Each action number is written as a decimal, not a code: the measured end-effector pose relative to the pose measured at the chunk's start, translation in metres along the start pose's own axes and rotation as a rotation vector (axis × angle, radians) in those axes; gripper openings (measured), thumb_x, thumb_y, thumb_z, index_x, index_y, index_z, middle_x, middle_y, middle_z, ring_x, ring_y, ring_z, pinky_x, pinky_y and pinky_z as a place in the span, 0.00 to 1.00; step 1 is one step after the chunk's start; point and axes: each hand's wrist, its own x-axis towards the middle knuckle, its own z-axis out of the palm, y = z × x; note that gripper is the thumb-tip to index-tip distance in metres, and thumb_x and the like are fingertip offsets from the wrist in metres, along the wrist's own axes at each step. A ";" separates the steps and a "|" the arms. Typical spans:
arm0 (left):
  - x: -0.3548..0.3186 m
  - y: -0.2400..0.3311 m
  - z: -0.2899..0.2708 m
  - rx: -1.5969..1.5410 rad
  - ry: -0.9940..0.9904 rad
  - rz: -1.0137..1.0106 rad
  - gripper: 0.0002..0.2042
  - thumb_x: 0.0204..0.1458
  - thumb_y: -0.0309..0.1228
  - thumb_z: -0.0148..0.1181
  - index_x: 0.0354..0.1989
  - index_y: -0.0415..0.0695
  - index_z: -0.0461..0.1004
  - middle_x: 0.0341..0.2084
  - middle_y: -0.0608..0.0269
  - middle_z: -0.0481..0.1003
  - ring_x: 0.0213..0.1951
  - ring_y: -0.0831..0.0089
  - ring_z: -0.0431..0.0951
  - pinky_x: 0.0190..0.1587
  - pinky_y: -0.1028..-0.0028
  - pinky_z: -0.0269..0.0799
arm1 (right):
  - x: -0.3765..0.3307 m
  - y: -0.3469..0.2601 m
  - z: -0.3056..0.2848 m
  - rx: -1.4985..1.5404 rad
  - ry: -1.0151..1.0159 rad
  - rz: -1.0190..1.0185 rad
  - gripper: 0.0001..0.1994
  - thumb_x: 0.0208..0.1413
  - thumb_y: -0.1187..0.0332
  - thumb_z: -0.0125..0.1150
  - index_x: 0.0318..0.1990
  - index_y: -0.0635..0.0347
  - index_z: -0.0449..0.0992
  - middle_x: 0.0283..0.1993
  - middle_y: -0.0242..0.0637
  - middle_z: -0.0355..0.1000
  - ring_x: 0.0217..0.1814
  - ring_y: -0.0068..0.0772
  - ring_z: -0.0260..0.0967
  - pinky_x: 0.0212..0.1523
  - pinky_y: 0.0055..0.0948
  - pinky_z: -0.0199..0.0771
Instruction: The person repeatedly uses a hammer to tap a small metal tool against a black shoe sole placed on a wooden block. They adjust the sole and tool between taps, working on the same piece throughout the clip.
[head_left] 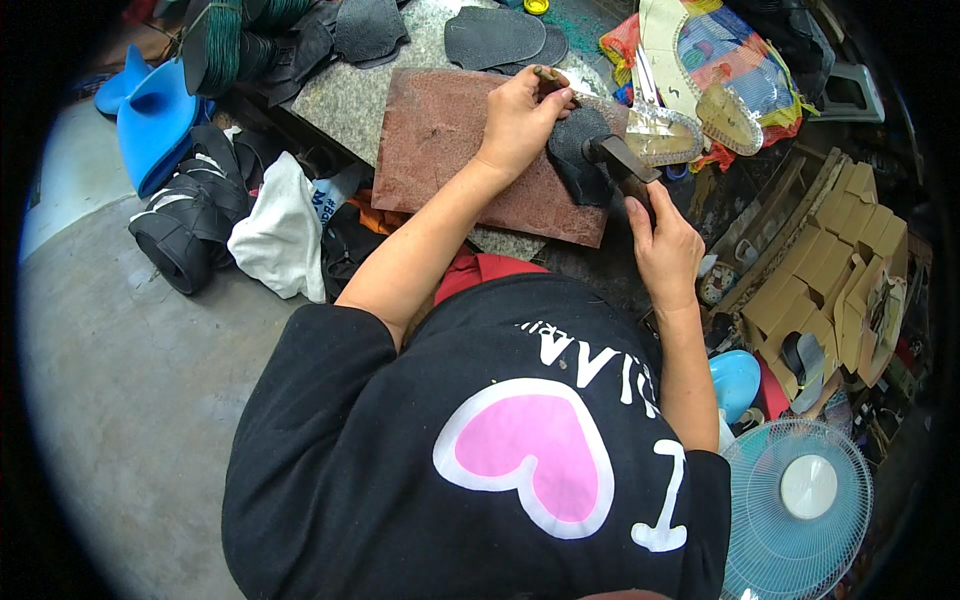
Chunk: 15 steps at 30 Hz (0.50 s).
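A reddish-brown board [430, 150] lies flat on the stone worktop in front of me. On its right part rests a black leather-like piece [580, 150], cut to a curved shape. My left hand [520, 120] is closed in a pinch at the board's far side, beside the black piece. The end of a short brownish rod [546, 74] shows at its fingers; the rest of it is hidden. Right of the board, my right hand [665, 245] grips a hammer. The dark metal hammer head [622, 158] is over the black piece's right edge; whether they touch I cannot tell.
Black cut pieces [490, 38] lie at the far side of the worktop [350, 105]. Shoe-shaped patterns [730, 118] sit on a colourful mesh bag at far right. Cardboard [800, 275] and a fan [795, 510] stand right; a white cloth [282, 235] and black rolls [180, 235] left.
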 end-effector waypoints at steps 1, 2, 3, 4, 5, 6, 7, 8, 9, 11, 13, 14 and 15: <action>0.000 -0.001 0.000 -0.020 -0.003 -0.011 0.06 0.57 0.22 0.58 0.41 0.34 0.73 0.34 0.60 0.78 0.36 0.76 0.80 0.39 0.79 0.78 | 0.000 0.001 -0.001 0.014 -0.004 0.014 0.15 0.60 0.56 0.57 0.52 0.49 0.74 0.38 0.43 0.77 0.38 0.52 0.75 0.35 0.41 0.74; 0.000 -0.001 0.000 -0.041 -0.005 -0.025 0.06 0.57 0.22 0.58 0.41 0.34 0.73 0.34 0.59 0.78 0.36 0.76 0.80 0.39 0.79 0.78 | -0.001 0.002 -0.001 0.040 0.003 -0.001 0.15 0.61 0.55 0.56 0.51 0.47 0.73 0.37 0.45 0.77 0.38 0.55 0.75 0.35 0.42 0.73; 0.000 -0.001 0.000 -0.046 -0.003 -0.034 0.06 0.57 0.22 0.58 0.41 0.34 0.73 0.34 0.59 0.78 0.35 0.76 0.80 0.39 0.79 0.78 | -0.001 0.003 -0.001 0.025 -0.009 0.026 0.15 0.61 0.55 0.56 0.51 0.47 0.73 0.37 0.45 0.77 0.38 0.55 0.75 0.35 0.42 0.73; 0.001 -0.001 0.000 -0.049 -0.001 -0.042 0.06 0.58 0.22 0.58 0.41 0.34 0.73 0.33 0.59 0.78 0.35 0.76 0.80 0.39 0.79 0.78 | -0.002 0.004 0.001 0.022 -0.008 0.023 0.15 0.61 0.55 0.56 0.51 0.47 0.73 0.37 0.45 0.77 0.38 0.55 0.74 0.35 0.42 0.73; 0.000 -0.001 0.000 -0.059 -0.001 -0.024 0.06 0.58 0.22 0.58 0.41 0.33 0.73 0.33 0.59 0.78 0.35 0.76 0.80 0.39 0.79 0.78 | -0.002 0.004 0.002 0.028 0.010 -0.009 0.15 0.61 0.55 0.56 0.51 0.47 0.73 0.37 0.45 0.77 0.38 0.55 0.74 0.35 0.42 0.72; 0.000 0.000 0.000 -0.037 0.003 -0.045 0.06 0.57 0.22 0.58 0.41 0.34 0.73 0.33 0.60 0.78 0.35 0.77 0.80 0.39 0.79 0.78 | -0.002 0.004 0.004 0.025 -0.006 0.025 0.15 0.61 0.55 0.56 0.52 0.47 0.73 0.37 0.45 0.77 0.39 0.55 0.74 0.35 0.42 0.72; 0.001 0.000 0.001 -0.020 0.004 -0.038 0.07 0.57 0.23 0.58 0.41 0.34 0.73 0.33 0.60 0.78 0.35 0.78 0.80 0.39 0.80 0.78 | -0.002 0.004 0.005 0.031 -0.004 0.029 0.15 0.61 0.55 0.56 0.52 0.47 0.74 0.37 0.45 0.77 0.39 0.55 0.74 0.35 0.42 0.72; 0.001 0.001 0.002 -0.005 0.004 -0.030 0.07 0.57 0.23 0.59 0.42 0.34 0.74 0.34 0.61 0.79 0.36 0.79 0.80 0.38 0.80 0.78 | -0.001 0.002 0.005 0.031 0.010 0.037 0.15 0.61 0.56 0.56 0.52 0.47 0.74 0.37 0.45 0.77 0.39 0.55 0.74 0.35 0.42 0.72; 0.000 0.002 0.003 0.108 0.018 0.056 0.07 0.55 0.23 0.60 0.40 0.35 0.74 0.32 0.57 0.79 0.34 0.72 0.80 0.37 0.76 0.77 | 0.001 0.000 0.003 0.039 -0.007 0.039 0.16 0.60 0.56 0.57 0.52 0.48 0.74 0.38 0.43 0.78 0.38 0.53 0.75 0.36 0.41 0.73; 0.000 0.004 0.007 0.340 0.038 0.201 0.06 0.51 0.23 0.61 0.37 0.36 0.75 0.28 0.50 0.78 0.30 0.58 0.81 0.34 0.69 0.76 | 0.005 -0.008 -0.008 0.027 -0.038 0.100 0.17 0.59 0.56 0.59 0.53 0.49 0.75 0.40 0.41 0.79 0.38 0.50 0.77 0.37 0.39 0.75; 0.000 0.007 0.010 0.513 0.029 0.388 0.06 0.50 0.24 0.61 0.35 0.37 0.74 0.27 0.48 0.77 0.31 0.52 0.78 0.34 0.64 0.74 | 0.011 -0.019 -0.030 0.154 -0.023 0.177 0.18 0.59 0.57 0.59 0.54 0.51 0.75 0.39 0.42 0.79 0.38 0.49 0.77 0.38 0.37 0.75; -0.001 0.009 0.011 0.601 0.028 0.479 0.06 0.49 0.24 0.61 0.34 0.38 0.73 0.27 0.47 0.76 0.32 0.49 0.77 0.35 0.61 0.73 | 0.016 -0.025 -0.038 0.293 0.122 0.107 0.17 0.59 0.60 0.61 0.54 0.51 0.75 0.36 0.41 0.79 0.34 0.36 0.79 0.36 0.31 0.74; 0.000 0.010 0.012 0.638 0.013 0.513 0.05 0.49 0.24 0.60 0.33 0.38 0.73 0.26 0.47 0.75 0.32 0.50 0.77 0.35 0.60 0.73 | 0.013 -0.030 -0.054 0.498 0.159 0.077 0.17 0.61 0.63 0.60 0.56 0.55 0.74 0.34 0.36 0.78 0.31 0.22 0.73 0.33 0.24 0.72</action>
